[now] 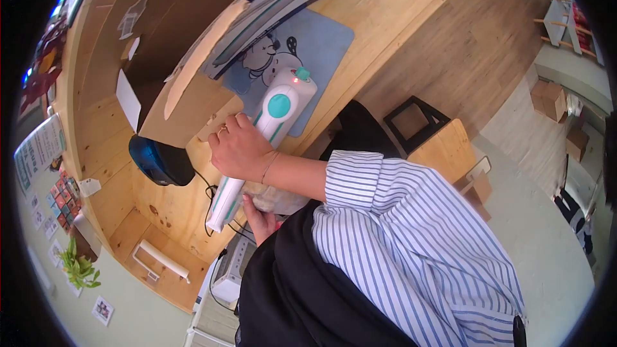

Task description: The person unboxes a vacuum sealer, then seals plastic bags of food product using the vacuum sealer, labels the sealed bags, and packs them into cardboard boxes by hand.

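A long white device with teal trim (279, 106), shaped like a bag sealer, lies slantwise over the wooden table edge, a small red light glowing at its upper end. My right hand (239, 148) is laid across its middle, fingers curled over the body, the fingertips close to a cardboard flap. Below that forearm shows a clear plastic bag (279, 199) with something pale inside, up against the device's near side. My left hand (258, 222) is at the bag's lower edge with the thumb raised; its other fingers are mostly hidden by the bag and black cloth.
An open cardboard box (186, 112) stands beyond the device. A blue cartoon mat (328, 42) lies under the device's upper end. Further left are a dark blue-black object (159, 160) and black cables (209, 193). A wooden stool (443, 151) stands at the right.
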Action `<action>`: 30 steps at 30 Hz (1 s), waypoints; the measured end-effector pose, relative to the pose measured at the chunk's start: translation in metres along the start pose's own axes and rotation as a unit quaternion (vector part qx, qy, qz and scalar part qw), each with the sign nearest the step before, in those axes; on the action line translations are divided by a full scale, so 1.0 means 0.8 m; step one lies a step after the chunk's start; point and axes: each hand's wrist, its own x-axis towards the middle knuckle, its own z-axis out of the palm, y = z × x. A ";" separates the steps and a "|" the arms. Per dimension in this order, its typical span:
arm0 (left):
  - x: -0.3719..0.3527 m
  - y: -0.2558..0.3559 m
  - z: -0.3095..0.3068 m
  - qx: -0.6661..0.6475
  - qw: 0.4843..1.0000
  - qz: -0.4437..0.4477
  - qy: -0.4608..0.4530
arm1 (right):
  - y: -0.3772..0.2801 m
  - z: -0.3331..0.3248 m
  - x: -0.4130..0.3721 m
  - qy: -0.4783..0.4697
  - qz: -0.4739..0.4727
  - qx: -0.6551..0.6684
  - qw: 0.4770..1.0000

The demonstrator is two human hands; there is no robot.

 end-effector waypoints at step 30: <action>-0.016 0.011 0.031 0.033 0.998 -0.016 0.050 | 0.000 -0.008 -0.001 -0.012 -0.005 0.012 1.000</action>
